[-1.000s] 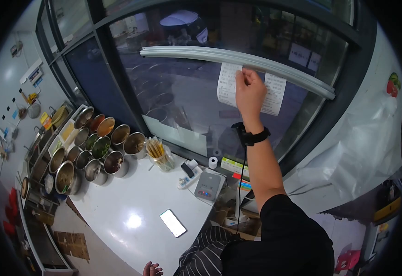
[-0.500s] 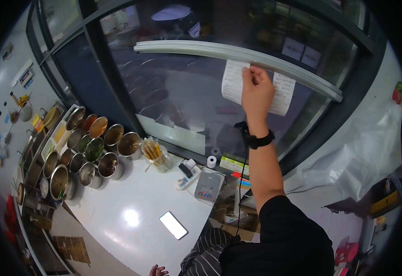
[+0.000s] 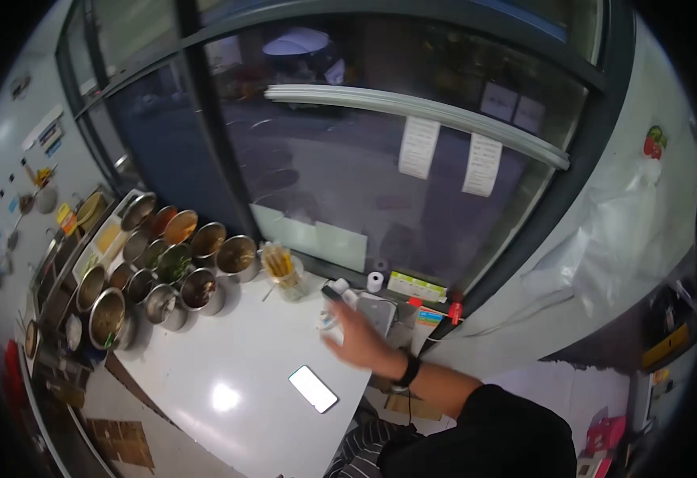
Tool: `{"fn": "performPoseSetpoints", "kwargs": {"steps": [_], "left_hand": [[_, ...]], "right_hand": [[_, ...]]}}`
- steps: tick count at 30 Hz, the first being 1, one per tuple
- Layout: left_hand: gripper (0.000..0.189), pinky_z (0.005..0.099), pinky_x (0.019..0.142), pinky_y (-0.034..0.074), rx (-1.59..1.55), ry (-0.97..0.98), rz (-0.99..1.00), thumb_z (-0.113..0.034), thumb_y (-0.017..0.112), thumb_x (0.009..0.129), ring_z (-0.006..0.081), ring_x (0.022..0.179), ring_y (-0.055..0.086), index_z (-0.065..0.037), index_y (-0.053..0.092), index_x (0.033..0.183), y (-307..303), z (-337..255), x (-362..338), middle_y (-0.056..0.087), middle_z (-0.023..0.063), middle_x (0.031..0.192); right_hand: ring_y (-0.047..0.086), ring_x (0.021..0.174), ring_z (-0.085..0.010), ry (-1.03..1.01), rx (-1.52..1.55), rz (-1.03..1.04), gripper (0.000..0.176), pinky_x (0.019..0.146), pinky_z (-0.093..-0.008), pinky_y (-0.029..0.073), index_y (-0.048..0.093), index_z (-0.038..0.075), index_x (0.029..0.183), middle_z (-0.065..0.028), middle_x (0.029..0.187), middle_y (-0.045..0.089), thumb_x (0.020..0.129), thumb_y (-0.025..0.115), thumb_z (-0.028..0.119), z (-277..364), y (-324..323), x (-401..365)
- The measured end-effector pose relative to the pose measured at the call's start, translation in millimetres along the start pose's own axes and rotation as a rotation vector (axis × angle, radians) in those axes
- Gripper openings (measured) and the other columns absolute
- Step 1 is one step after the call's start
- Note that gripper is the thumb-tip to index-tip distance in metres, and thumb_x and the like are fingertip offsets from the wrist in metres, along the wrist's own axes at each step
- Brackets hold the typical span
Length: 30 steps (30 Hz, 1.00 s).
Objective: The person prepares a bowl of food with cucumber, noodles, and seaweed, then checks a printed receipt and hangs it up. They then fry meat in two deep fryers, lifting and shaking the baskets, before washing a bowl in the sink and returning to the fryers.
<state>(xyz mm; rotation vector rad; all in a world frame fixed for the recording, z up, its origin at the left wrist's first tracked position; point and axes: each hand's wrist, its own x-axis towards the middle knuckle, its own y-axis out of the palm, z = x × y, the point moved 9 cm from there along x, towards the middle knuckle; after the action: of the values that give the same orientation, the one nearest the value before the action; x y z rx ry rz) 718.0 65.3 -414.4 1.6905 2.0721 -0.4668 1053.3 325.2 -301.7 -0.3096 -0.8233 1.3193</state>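
Note:
My right hand (image 3: 358, 341), slightly blurred, is above the white counter (image 3: 229, 350), with its thumb apart from the fingers and nothing seen in it. It partly covers a grey device (image 3: 380, 311) and a white power strip (image 3: 326, 320). Below it on the counter lies a phone (image 3: 313, 389) with a bright white screen. Two printed paper slips, a left one (image 3: 419, 146) and a right one (image 3: 482, 164), hang from a metal rail (image 3: 340, 95) across the window. My left hand is out of view.
Several steel pots (image 3: 201, 290) of food crowd the counter's left side. A jar of wooden sticks (image 3: 284, 271) stands beside them. By the window are a paper roll (image 3: 375, 281) and a green-white box (image 3: 416, 287). Clear plastic bags (image 3: 603, 231) hang at right.
My right hand has let go of the left slip and come down from the rail to the counter. The slip now hangs by itself. My left hand has left the view.

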Motion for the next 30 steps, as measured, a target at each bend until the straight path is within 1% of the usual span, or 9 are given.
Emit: {"fn": "performPoseSetpoints", "kwargs": {"steps": [4,5,6,7,16,19,22,27,30], "left_hand": [[0.044,0.0323,0.076,0.049,-0.072,-0.027,-0.042,-0.02,0.046,0.093,0.0203,0.099,0.055,-0.003,0.037,0.133,-62.0,53.4,-3.3,0.053,0.0125,0.116],[0.033,0.0255,0.077,0.047,-0.134,-0.077,-0.145,-0.014,0.054,0.09,0.0124,0.089,0.058,0.002,0.05,0.119,-86.4,60.8,-1.6,0.062,0.0094,0.102],[0.037,0.026,0.077,0.048,0.01,0.104,-0.177,-0.021,0.054,0.091,0.0135,0.088,0.06,0.003,0.051,0.119,-104.1,54.0,-13.4,0.063,0.0108,0.101],[0.039,0.025,0.078,0.048,-0.122,0.031,-0.166,-0.019,0.053,0.091,0.0155,0.089,0.059,0.006,0.047,0.121,-118.0,49.4,-29.7,0.062,0.0123,0.105],[0.037,0.0269,0.076,0.048,-0.01,0.09,-0.572,-0.024,0.057,0.087,0.0148,0.083,0.06,0.001,0.055,0.115,-350.5,111.5,-121.2,0.063,0.0098,0.094],[0.034,0.0263,0.077,0.047,-0.092,0.182,-0.704,-0.02,0.057,0.087,0.0136,0.084,0.059,0.001,0.056,0.114,-406.5,118.3,-134.8,0.063,0.0094,0.094],[0.033,0.0264,0.078,0.047,-0.256,0.212,-0.713,-0.017,0.057,0.087,0.0129,0.085,0.059,0.001,0.055,0.114,-441.2,117.7,-126.7,0.063,0.009,0.093],[0.033,0.0264,0.074,0.047,-0.047,0.177,-0.577,-0.015,0.057,0.087,0.0126,0.08,0.059,-0.001,0.053,0.116,-504.4,68.8,-103.5,0.063,0.0067,0.085],[0.033,0.027,0.072,0.047,0.017,0.077,-0.523,-0.018,0.057,0.087,0.0132,0.076,0.06,-0.002,0.054,0.116,-570.8,77.8,-63.6,0.063,0.0065,0.08]], "right_hand": [[0.054,0.102,-0.0359,-0.081,0.162,0.59,0.048,0.087,-0.0401,0.044,0.048,-0.001,0.119,-0.0214,0.112,0.054,0.08,0.062,0.025,80.8,130.5,-120.3],[0.055,0.1,-0.0355,-0.132,0.194,0.704,0.047,0.086,-0.0393,0.045,0.05,0.0,0.117,-0.0204,0.11,0.055,0.08,0.062,0.026,109.0,152.7,-148.8],[0.057,0.097,-0.0348,-0.149,0.195,0.8,0.046,0.084,-0.0392,0.046,0.052,-0.001,0.115,-0.0199,0.109,0.056,0.079,0.063,0.026,136.8,172.6,-173.0],[0.058,0.094,-0.0341,-0.176,0.19,0.892,0.045,0.082,-0.039,0.047,0.053,-0.001,0.113,-0.0195,0.107,0.057,0.079,0.064,0.026,164.4,194.4,-193.4],[0.061,0.091,-0.0293,-0.551,0.21,1.144,0.047,0.08,-0.0349,0.048,0.052,0.001,0.115,-0.0165,0.099,0.06,0.074,0.07,0.018,367.9,344.2,-300.8],[0.061,0.09,-0.0301,-0.708,0.232,1.087,0.052,0.081,-0.0355,0.048,0.05,0.002,0.12,-0.0155,0.1,0.061,0.073,0.071,0.013,438.4,367.0,-287.8],[0.061,0.086,-0.0271,-0.707,0.351,0.929,0.076,0.079,-0.0347,0.049,0.029,0.001,0.137,-0.014,0.097,0.063,0.072,0.069,0.006,511.2,364.9,-258.1],[0.061,0.08,-0.025,-1.079,0.606,0.621,0.076,0.076,-0.0378,0.047,0.029,-0.004,0.133,-0.0139,0.092,0.064,0.071,0.072,0.007,626.7,347.4,-220.0],[0.057,0.068,-0.0265,-1.029,0.577,0.502,0.032,0.065,-0.0362,0.045,0.059,0.002,0.088,-0.0102,0.08,0.062,0.078,0.068,0.032,702.9,347.6,-181.6]]}}
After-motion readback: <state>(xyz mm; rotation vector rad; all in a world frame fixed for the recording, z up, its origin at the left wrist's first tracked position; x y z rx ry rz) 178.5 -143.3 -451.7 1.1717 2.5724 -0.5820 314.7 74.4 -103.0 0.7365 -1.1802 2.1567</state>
